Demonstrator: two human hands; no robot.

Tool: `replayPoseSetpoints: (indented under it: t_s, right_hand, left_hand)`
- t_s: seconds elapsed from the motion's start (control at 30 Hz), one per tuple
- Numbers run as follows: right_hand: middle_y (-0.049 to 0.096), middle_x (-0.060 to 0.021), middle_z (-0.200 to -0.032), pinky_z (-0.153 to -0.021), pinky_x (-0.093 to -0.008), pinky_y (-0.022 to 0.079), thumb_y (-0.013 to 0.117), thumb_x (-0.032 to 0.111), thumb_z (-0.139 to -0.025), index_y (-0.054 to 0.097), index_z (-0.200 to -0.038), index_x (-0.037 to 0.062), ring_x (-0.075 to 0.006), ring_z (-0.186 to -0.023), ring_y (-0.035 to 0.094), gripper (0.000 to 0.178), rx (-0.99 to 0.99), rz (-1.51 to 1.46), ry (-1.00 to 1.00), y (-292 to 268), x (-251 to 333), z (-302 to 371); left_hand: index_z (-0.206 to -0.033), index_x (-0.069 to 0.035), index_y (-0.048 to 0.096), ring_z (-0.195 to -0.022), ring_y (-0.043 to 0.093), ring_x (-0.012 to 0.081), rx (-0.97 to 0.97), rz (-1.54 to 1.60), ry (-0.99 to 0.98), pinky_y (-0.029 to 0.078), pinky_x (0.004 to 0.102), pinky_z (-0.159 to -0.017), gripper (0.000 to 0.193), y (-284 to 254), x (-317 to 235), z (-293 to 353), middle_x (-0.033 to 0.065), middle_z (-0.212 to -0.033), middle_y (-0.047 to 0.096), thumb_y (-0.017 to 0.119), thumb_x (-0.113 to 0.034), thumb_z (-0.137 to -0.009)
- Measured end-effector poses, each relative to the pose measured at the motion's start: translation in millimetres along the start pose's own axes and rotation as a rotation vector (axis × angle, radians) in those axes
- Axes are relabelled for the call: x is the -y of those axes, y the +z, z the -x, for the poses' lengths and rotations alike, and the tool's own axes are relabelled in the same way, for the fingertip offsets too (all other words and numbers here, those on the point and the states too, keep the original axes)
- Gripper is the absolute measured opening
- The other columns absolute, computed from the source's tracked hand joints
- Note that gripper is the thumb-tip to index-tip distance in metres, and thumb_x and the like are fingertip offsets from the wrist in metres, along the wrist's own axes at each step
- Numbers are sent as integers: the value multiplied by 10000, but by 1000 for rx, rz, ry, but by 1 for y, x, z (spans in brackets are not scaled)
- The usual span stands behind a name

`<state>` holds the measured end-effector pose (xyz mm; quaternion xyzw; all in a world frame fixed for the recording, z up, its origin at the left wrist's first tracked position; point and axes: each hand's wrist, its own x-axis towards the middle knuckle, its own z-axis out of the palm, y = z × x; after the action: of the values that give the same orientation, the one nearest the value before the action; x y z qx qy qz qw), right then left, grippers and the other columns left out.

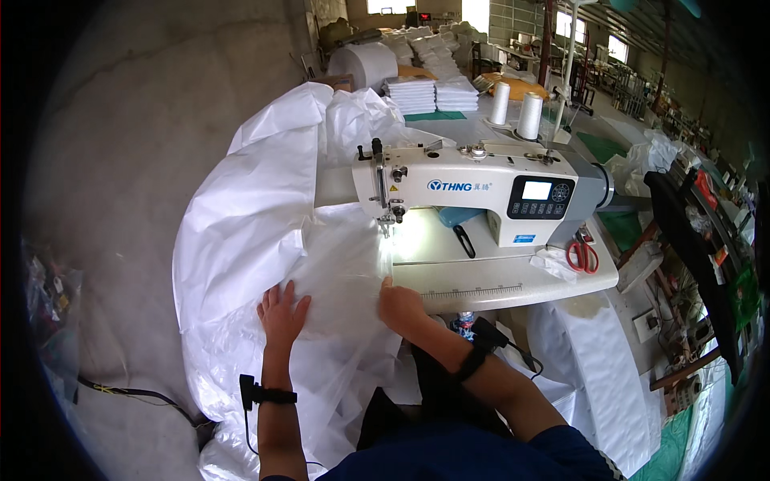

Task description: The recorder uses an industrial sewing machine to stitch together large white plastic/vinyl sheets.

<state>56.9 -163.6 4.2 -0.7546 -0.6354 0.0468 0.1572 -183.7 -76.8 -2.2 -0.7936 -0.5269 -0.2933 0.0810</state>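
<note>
A white industrial sewing machine (473, 183) stands before me, its lamp shining on the needle area. Under the presser foot (387, 228) lies the edge of a large sheet of thin white material (249, 224), which spreads left and hangs down over the table. My left hand (283, 314) rests on this sheet with its fingers spread. At the sheet's right edge, just in front of the presser foot, my right hand (399, 308) is closed with the index finger pointing forward. It appears to pinch the sheet's edge; the fingertips are partly hidden.
Red-handled scissors (582, 256) and a black tool, perhaps thread snips (464, 241), lie on the machine bed. Thread cones (529, 117) stand behind the machine. Further back are stacked white sheets (411, 96) and a large roll (363, 66). A cable (144, 393) crosses the floor at left.
</note>
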Motion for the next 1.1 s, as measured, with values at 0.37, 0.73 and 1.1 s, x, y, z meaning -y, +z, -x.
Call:
replayPoseSetpoints:
  t_s: [0.37, 0.73, 1.1]
  right_hand:
    - [655, -194, -828, -653, -402, 525, 457, 100, -824, 436, -1190, -118, -311, -772, 658, 426, 55, -27, 67, -12, -17, -74]
    - [624, -193, -878, -705, -413, 493, 584, 167, -793, 433, -1071, -34, -322, -796, 630, 375, 185, -749, 210, 1, -13, 87]
    - [623, -53, -837, -703, -270, 461, 611, 225, -845, 633, -912, -27, -134, -741, 562, 262, 775, -1017, -26, 74, -6, 166]
  left_hand:
    - [-1303, -148, 486, -1277, 356, 315, 195, 73, 34, 216, 469, -1058, 603, 52, 10, -79, 139, -1322, 476, 520, -506, -818]
    - [-959, -64, 633, -929, 588, 321, 224, 250, 130, 447, 415, -795, 263, 5, -60, -61, 164, -1010, 618, 570, -292, -844]
    - [-922, 5, 591, -790, 631, 358, 883, 408, -89, 487, 421, -701, 542, -74, -127, 139, 180, -844, 647, 589, -521, -792]
